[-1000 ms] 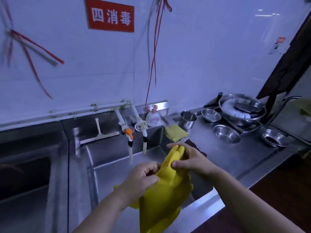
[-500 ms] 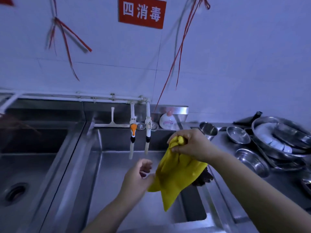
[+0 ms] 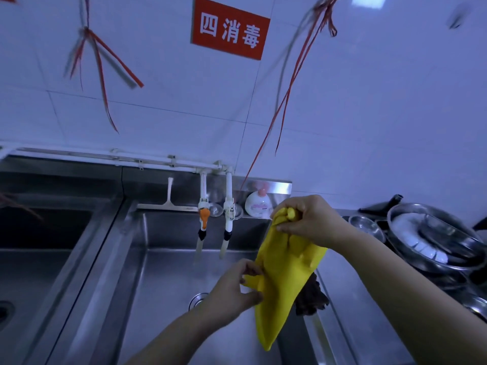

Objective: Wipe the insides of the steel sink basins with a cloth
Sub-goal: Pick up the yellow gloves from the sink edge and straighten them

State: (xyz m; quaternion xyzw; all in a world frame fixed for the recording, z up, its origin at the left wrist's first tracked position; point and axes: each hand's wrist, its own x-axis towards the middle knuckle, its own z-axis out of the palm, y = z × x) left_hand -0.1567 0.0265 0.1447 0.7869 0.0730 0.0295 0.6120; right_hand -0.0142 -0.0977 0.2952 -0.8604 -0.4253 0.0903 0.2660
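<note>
left of the middle sink basin (image 3: 168, 272) sits a second basin (image 3: 39, 264). over the middle basin, the left hand (image 3: 234, 288) pinches the lower edge of a yellow rubber glove (image 3: 284, 280), fingers curled on it. the right hand (image 3: 305, 219) grips the bunched glove fingers above. a dark cloth (image 3: 312, 299) lies on the basin's right rim, steel bowls (image 3: 432, 238) on the table beyond.

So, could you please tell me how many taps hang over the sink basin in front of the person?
2: the orange-handled tap on the left and the white-handled tap just right of it, both on the back wall above the basin. None seems hidden.
</note>
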